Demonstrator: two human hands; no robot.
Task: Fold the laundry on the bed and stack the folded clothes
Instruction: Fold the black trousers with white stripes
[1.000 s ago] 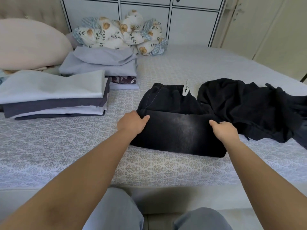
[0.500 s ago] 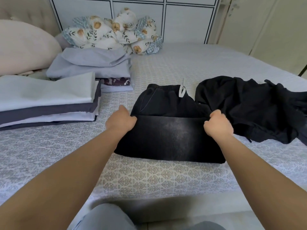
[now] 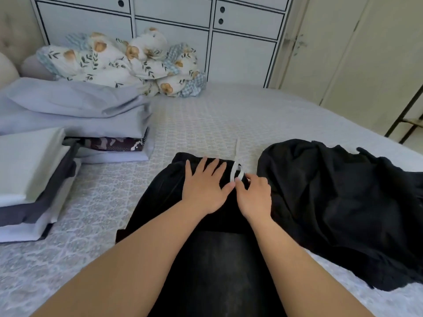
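Observation:
Black folded trousers (image 3: pixel 164 202) lie on the bed in front of me, waistband at the far end. My left hand (image 3: pixel 203 186) lies flat on the waistband with its fingers spread. Beside it, my right hand (image 3: pixel 255 195) pinches the white drawstring (image 3: pixel 237 165) at the waistband. A second black garment (image 3: pixel 338 207) lies crumpled to the right, touching the trousers. Two stacks of folded clothes stand on the left: a near one (image 3: pixel 29 179) of white and grey pieces and a farther one (image 3: pixel 75 115) topped with pale lilac cloth.
The patterned bedspread (image 3: pixel 206 124) stretches bare beyond the trousers. A floral bundle of bedding (image 3: pixel 128 62) lies at the far edge against a white cabinet (image 3: pixel 240 42). Cream doors (image 3: pixel 366 53) stand to the right. A pale pillow (image 3: pixel 6 69) shows at far left.
Both hands left the folded edge of the trousers and moved forward onto the waistband. My left hand now lies flat and my right hand has taken the drawstring. The camera leaned closer.

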